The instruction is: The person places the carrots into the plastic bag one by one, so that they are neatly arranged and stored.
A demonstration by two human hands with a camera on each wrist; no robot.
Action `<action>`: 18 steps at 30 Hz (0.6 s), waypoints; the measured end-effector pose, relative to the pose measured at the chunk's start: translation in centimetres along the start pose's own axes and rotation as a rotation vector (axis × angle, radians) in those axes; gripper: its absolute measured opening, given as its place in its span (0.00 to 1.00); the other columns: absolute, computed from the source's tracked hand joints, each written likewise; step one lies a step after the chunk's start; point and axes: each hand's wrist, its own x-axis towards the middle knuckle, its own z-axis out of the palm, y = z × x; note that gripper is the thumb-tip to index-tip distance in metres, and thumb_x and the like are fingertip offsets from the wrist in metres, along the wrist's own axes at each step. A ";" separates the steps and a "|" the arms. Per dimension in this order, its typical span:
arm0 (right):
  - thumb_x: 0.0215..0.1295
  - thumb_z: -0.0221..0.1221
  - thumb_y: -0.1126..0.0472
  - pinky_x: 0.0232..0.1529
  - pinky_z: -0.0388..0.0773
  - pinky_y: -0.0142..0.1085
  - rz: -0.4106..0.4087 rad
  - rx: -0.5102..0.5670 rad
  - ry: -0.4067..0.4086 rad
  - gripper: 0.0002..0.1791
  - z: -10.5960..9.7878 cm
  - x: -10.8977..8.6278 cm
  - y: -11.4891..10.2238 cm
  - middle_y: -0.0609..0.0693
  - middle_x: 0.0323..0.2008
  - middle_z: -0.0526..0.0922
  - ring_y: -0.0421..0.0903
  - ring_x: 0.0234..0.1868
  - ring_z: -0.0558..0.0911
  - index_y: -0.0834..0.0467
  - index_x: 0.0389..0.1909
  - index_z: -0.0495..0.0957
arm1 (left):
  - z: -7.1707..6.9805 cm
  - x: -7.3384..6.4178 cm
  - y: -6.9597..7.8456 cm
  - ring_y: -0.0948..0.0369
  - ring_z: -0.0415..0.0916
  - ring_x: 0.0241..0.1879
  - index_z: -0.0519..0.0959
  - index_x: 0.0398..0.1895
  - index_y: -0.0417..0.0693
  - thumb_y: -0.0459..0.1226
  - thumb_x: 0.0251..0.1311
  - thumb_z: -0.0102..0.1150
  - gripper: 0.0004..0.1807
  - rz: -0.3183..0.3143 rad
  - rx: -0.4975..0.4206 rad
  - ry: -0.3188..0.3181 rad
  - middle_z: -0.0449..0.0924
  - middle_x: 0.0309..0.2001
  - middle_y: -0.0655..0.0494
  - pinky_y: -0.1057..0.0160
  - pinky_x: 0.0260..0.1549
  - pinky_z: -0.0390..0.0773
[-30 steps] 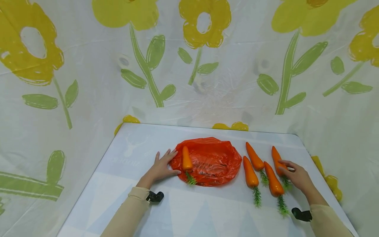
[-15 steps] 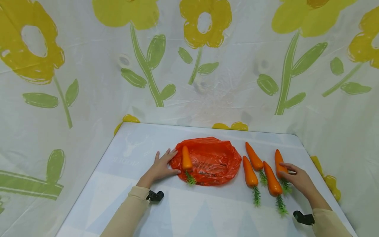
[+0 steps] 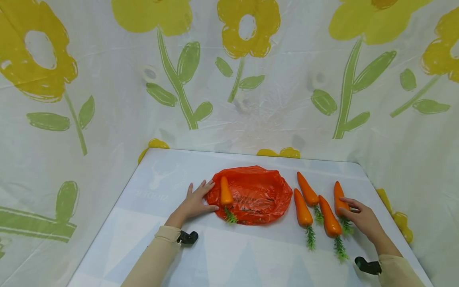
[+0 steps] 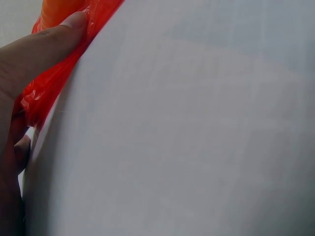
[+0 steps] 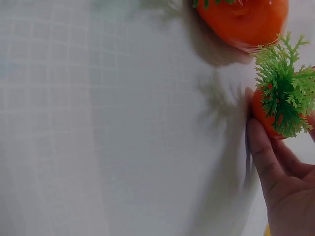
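Note:
A red plastic bag (image 3: 258,191) lies spread on the table, a carrot (image 3: 226,193) with a green top on its left part. My left hand (image 3: 195,202) rests at the bag's left edge with fingers spread; in the left wrist view its thumb (image 4: 54,42) lies on the red film beside the orange carrot. To the right, my right hand (image 3: 360,217) holds a carrot (image 3: 340,197) between thumb and fingers. The right wrist view shows that carrot's leafy green top (image 5: 285,91) facing the camera and the thumb low against its side.
Three more carrots lie between the bag and my right hand: a far one (image 3: 307,189), a left one (image 3: 303,209) and a near one (image 3: 329,219). The white table (image 3: 229,255) ends at a flower-printed curtain (image 3: 272,119) behind and at both sides.
The carrot in my right hand has shifted slightly right and toward me, opening a gap from the neighbouring carrot. In the last half second it barely moves. My left hand and the bag stay put.

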 end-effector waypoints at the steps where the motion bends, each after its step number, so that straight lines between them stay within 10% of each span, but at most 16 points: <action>1: 0.74 0.54 0.37 0.62 0.65 0.71 0.005 0.007 0.000 0.43 0.0 0.0 0.0 0.75 0.73 0.55 0.76 0.67 0.62 0.65 0.76 0.59 | 0.0 0.0 0.0 0.49 0.42 0.81 0.59 0.80 0.51 0.59 0.54 0.72 0.54 0.000 0.000 -0.001 0.54 0.80 0.56 0.37 0.73 0.22; 18: 0.75 0.52 0.37 0.64 0.62 0.71 0.039 0.063 0.003 0.44 -0.7 -0.5 0.7 0.77 0.73 0.55 0.76 0.68 0.60 0.66 0.76 0.57 | 0.2 0.0 -0.4 0.48 0.44 0.80 0.59 0.80 0.48 0.60 0.54 0.71 0.54 0.045 -0.008 0.018 0.54 0.80 0.53 0.35 0.72 0.24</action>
